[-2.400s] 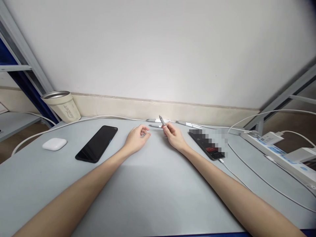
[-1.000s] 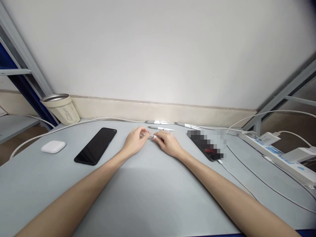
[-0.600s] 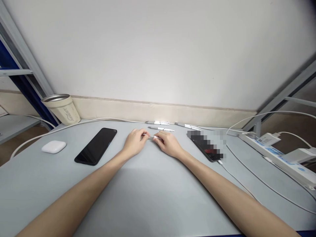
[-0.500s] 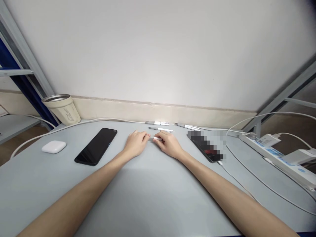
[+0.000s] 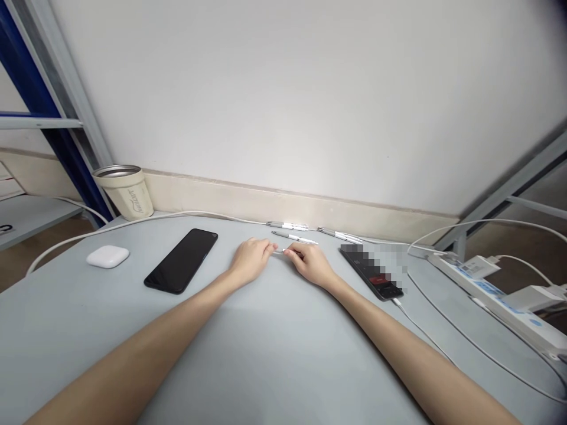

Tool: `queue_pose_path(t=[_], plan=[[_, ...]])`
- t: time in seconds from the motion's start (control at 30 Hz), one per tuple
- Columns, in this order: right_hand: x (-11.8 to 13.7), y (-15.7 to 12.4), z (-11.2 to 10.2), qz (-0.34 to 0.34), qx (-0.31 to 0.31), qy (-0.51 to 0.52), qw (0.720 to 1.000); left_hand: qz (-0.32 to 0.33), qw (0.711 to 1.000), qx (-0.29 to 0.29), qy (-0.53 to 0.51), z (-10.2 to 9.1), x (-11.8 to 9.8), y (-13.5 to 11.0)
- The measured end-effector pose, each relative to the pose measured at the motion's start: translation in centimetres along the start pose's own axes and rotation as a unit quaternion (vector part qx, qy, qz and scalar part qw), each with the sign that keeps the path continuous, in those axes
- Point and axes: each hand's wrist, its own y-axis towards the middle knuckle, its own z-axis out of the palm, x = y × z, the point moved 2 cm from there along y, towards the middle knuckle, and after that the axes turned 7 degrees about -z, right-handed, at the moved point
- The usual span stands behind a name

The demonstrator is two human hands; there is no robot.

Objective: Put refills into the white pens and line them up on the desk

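The grip of the right hand [image 5: 311, 264] is almost closed, its fingertips [image 5: 289, 252] pinching a slim white-and-silver pen [image 5: 279, 251] that lies crosswise between the two hands. The left hand [image 5: 250, 261] is loosely curled, its fingers close to the pen's other end, but whether it has hold of the pen is too small to tell. The hands are just apart, with only the short visible length of the pen between them, and both rest low over the grey desk [image 5: 274, 366].

Just beyond the grip lies a second pen [image 5: 295, 238], with a third pen [image 5: 287, 225] and a fourth pen [image 5: 340, 236] further back by the wall's beige skirting [image 5: 287, 203]. To the left of the grip are a black smartphone [image 5: 181, 261], a white earbud case [image 5: 107, 257] and, further back, a cream tumbler [image 5: 126, 192] with a steel rim. To the right, near the grip, a second smartphone [image 5: 374, 277] lies with its screen pixelated and a white charging cable [image 5: 420, 330] attached. Well to the right sits a white power strip [image 5: 496, 301].
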Motion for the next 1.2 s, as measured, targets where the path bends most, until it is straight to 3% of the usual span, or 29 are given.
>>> queue_pose_path(t=[0.27, 0.43, 0.53, 0.63, 0.77, 0.87, 1.0, 1.2], plan=[[-0.1, 0.6, -0.6, 0.001, 0.053, 0.111, 0.992, 0.077, 0.993, -0.063, 0.056, -0.3, -0.7, -0.4], [-0.1, 0.8, -2.2, 0.011, 0.149, 0.173, 0.974, 0.134, 0.984, -0.09, 0.068, -0.4, -1.2, -0.8], [-1.3, 1.0, -4.6, -0.007, 0.172, 0.099, 0.98, 0.139, 0.983, -0.097, 0.073, -0.4, -1.4, -1.1], [-4.1, 1.4, -7.4, 0.011, 0.142, -0.058, 0.988, 0.105, 0.988, -0.093, 0.067, -0.4, -1.2, -1.1], [-8.7, 1.7, -9.9, 0.073, 0.147, -0.198, 0.966, 0.098, 0.991, -0.051, 0.069, -0.3, -1.1, -1.0], [-11.4, 1.6, -10.4, 0.115, 0.162, -0.249, 0.948, 0.104, 0.991, -0.035, 0.078, -0.3, -1.1, -1.0], [-13.0, 1.4, -10.3, 0.143, 0.148, -0.276, 0.939, 0.107, 0.99, -0.042, 0.078, -0.4, -1.1, -1.1], [-11.5, 2.5, -8.7, 0.095, 0.104, -0.261, 0.955, 0.094, 0.987, -0.062, 0.113, -0.6, -1.4, -1.1]])
